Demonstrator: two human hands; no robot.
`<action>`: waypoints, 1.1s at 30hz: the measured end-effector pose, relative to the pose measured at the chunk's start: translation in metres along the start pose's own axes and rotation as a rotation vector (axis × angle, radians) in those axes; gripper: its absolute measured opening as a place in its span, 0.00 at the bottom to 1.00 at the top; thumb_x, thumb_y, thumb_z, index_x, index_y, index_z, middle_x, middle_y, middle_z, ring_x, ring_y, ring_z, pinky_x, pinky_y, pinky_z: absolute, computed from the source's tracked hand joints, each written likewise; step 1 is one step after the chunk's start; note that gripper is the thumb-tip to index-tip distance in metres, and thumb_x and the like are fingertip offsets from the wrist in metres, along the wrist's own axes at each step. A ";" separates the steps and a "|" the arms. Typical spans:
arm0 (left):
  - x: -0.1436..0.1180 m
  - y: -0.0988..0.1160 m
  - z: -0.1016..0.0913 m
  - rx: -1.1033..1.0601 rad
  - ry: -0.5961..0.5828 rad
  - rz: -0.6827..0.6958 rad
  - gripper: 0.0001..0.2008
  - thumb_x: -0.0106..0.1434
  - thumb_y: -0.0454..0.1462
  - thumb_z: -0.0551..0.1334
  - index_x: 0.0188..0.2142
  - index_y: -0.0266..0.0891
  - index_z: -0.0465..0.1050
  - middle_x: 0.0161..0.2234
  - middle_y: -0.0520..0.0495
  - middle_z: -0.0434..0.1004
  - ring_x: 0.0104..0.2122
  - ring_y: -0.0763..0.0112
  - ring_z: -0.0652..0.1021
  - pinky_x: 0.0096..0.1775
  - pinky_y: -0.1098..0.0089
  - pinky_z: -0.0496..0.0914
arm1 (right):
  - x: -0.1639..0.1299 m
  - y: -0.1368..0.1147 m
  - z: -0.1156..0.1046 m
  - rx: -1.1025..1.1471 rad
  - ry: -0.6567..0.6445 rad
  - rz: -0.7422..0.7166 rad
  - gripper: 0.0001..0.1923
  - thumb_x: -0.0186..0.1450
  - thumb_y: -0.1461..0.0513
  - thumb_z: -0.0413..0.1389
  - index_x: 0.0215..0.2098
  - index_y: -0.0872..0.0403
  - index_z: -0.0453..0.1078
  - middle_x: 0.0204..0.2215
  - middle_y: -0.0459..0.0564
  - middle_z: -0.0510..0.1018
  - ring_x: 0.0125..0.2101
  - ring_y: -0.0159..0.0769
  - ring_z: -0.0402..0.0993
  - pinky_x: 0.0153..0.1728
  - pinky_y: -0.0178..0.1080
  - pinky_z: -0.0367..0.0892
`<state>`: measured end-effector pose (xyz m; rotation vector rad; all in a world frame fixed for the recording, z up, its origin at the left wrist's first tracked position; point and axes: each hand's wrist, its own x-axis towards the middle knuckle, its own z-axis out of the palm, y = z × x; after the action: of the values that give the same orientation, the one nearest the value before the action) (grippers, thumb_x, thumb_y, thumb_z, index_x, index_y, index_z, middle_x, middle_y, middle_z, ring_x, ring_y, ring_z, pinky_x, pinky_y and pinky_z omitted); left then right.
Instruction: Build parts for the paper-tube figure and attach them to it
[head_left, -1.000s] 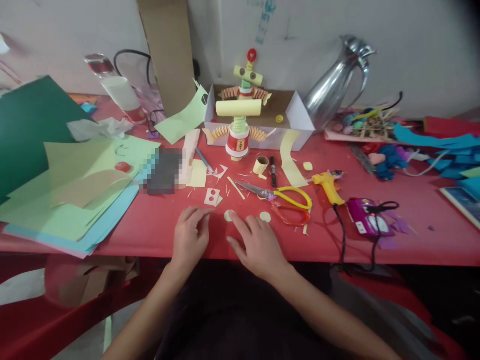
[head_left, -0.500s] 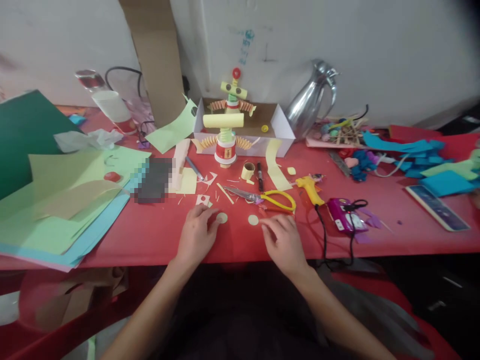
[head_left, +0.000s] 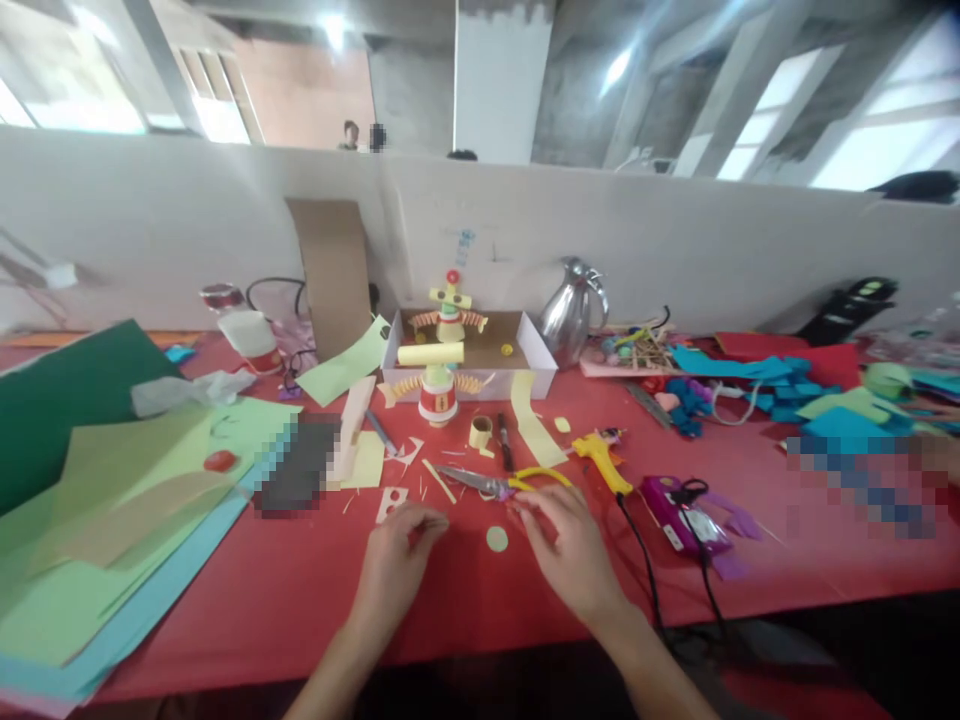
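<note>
While the left hand (head_left: 397, 555) lay curled, holding nothing clear | right hand (head_left: 574, 545) reached, fingers loose, at the scissors (head_left: 510, 484) | paper circle (head_left: 496, 539) sat between hands | risk: sharp blades could poke fingers; a sleeve could brush the circle away

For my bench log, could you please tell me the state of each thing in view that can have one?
Left hand: curled, fingertips pinched together, on the red tablecloth.
Right hand: fingers at the yellow-handled scissors; grip unclear.
Yellow-handled scissors: lying flat, blades nearly shut.
Pale green paper disc: flat, between the hands, untouched.
Yellow glue gun: lying on its side, cord attached.
White cardboard box: open.
Paper-roll figure: upright.
Steel jug: upright.
</note>
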<state>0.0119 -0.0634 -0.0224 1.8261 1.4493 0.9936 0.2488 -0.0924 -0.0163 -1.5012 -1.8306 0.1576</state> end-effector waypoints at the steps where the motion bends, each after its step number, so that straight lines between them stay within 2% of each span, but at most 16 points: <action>1: 0.003 0.001 -0.002 -0.033 -0.003 -0.009 0.08 0.62 0.40 0.60 0.30 0.42 0.76 0.32 0.48 0.80 0.34 0.64 0.78 0.39 0.66 0.70 | 0.008 0.008 -0.003 -0.073 0.025 0.014 0.12 0.69 0.64 0.50 0.46 0.54 0.73 0.41 0.55 0.77 0.45 0.45 0.70 0.48 0.46 0.67; 3: 0.010 0.004 -0.005 -0.099 0.011 -0.064 0.09 0.61 0.42 0.61 0.28 0.42 0.77 0.30 0.49 0.81 0.33 0.63 0.78 0.37 0.66 0.69 | 0.025 0.028 -0.010 -0.280 0.040 0.096 0.14 0.69 0.64 0.50 0.50 0.58 0.72 0.44 0.59 0.76 0.47 0.49 0.69 0.50 0.48 0.65; 5: 0.018 0.007 -0.008 -0.179 0.043 -0.133 0.10 0.58 0.43 0.64 0.29 0.41 0.79 0.26 0.49 0.80 0.30 0.64 0.77 0.35 0.67 0.69 | 0.040 0.048 -0.016 -0.486 -0.031 0.229 0.18 0.68 0.63 0.52 0.53 0.61 0.70 0.47 0.63 0.75 0.50 0.51 0.68 0.52 0.49 0.63; 7: 0.026 0.010 -0.011 -0.286 0.081 -0.181 0.11 0.56 0.44 0.66 0.29 0.39 0.80 0.23 0.50 0.77 0.27 0.67 0.75 0.32 0.69 0.68 | 0.051 0.063 -0.018 -0.593 -0.114 0.334 0.19 0.66 0.63 0.53 0.54 0.63 0.69 0.50 0.65 0.74 0.50 0.53 0.68 0.52 0.49 0.63; 11: 0.044 0.016 -0.017 -0.581 0.114 -0.238 0.16 0.50 0.47 0.71 0.32 0.37 0.80 0.25 0.49 0.78 0.26 0.72 0.74 0.30 0.73 0.66 | 0.061 0.076 -0.017 -0.641 -0.143 0.465 0.20 0.62 0.67 0.54 0.53 0.65 0.69 0.51 0.69 0.72 0.49 0.58 0.69 0.44 0.50 0.66; 13: 0.054 0.018 -0.018 -0.691 0.116 -0.260 0.18 0.45 0.47 0.74 0.32 0.37 0.80 0.25 0.49 0.78 0.25 0.74 0.74 0.28 0.75 0.64 | 0.062 0.079 -0.017 -0.664 -0.150 0.519 0.21 0.62 0.68 0.53 0.54 0.65 0.68 0.53 0.70 0.71 0.49 0.57 0.69 0.44 0.49 0.66; 18: 0.082 0.016 -0.012 -0.771 0.131 -0.267 0.18 0.40 0.43 0.77 0.29 0.36 0.81 0.26 0.48 0.79 0.25 0.77 0.71 0.27 0.76 0.63 | 0.064 0.090 -0.021 -0.708 -0.169 0.599 0.24 0.64 0.68 0.53 0.57 0.69 0.63 0.51 0.71 0.72 0.51 0.51 0.69 0.50 0.44 0.63; 21: 0.089 0.014 -0.007 -0.807 0.111 -0.324 0.18 0.40 0.42 0.77 0.31 0.36 0.83 0.26 0.48 0.79 0.23 0.79 0.68 0.26 0.76 0.62 | 0.064 0.093 -0.022 -0.712 -0.176 0.619 0.23 0.63 0.66 0.56 0.55 0.70 0.65 0.48 0.72 0.74 0.48 0.51 0.72 0.47 0.42 0.65; 24: 0.085 0.013 -0.008 -0.853 0.042 -0.344 0.16 0.42 0.43 0.77 0.29 0.36 0.83 0.21 0.50 0.76 0.21 0.80 0.67 0.25 0.77 0.61 | 0.066 0.092 -0.026 -0.699 -0.175 0.610 0.21 0.62 0.65 0.58 0.51 0.69 0.68 0.44 0.71 0.76 0.45 0.51 0.75 0.43 0.42 0.67; 27: 0.070 0.012 -0.014 -0.860 -0.020 -0.293 0.15 0.47 0.45 0.74 0.30 0.37 0.82 0.23 0.47 0.78 0.25 0.75 0.73 0.28 0.75 0.65 | 0.071 0.091 -0.039 -0.693 -0.144 0.598 0.17 0.62 0.65 0.57 0.47 0.68 0.70 0.41 0.70 0.78 0.43 0.51 0.75 0.42 0.42 0.67; 31: 0.035 0.010 -0.023 -0.640 -0.147 -0.189 0.12 0.56 0.45 0.69 0.34 0.38 0.82 0.30 0.45 0.82 0.29 0.71 0.76 0.34 0.72 0.70 | 0.069 0.080 -0.069 -0.702 -0.049 0.628 0.18 0.63 0.64 0.55 0.49 0.68 0.70 0.41 0.68 0.79 0.41 0.52 0.76 0.39 0.44 0.67; 32: 0.025 0.009 -0.024 -0.555 -0.196 -0.167 0.11 0.57 0.44 0.68 0.34 0.39 0.82 0.32 0.45 0.83 0.31 0.69 0.77 0.36 0.71 0.70 | 0.064 0.075 -0.076 -0.660 -0.009 0.633 0.18 0.63 0.62 0.56 0.49 0.65 0.70 0.39 0.64 0.79 0.39 0.50 0.76 0.37 0.43 0.68; 33: 0.017 0.008 -0.023 -0.467 -0.244 -0.144 0.10 0.58 0.43 0.68 0.35 0.40 0.82 0.33 0.45 0.83 0.33 0.67 0.78 0.37 0.69 0.71 | 0.058 0.067 -0.081 -0.510 0.082 0.639 0.17 0.61 0.60 0.58 0.47 0.61 0.72 0.36 0.58 0.80 0.35 0.48 0.76 0.34 0.42 0.68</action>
<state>-0.0009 -0.0486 -0.0004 1.4254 1.0748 0.9087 0.3499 -0.0489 0.0332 -2.3806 -1.3190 -0.0779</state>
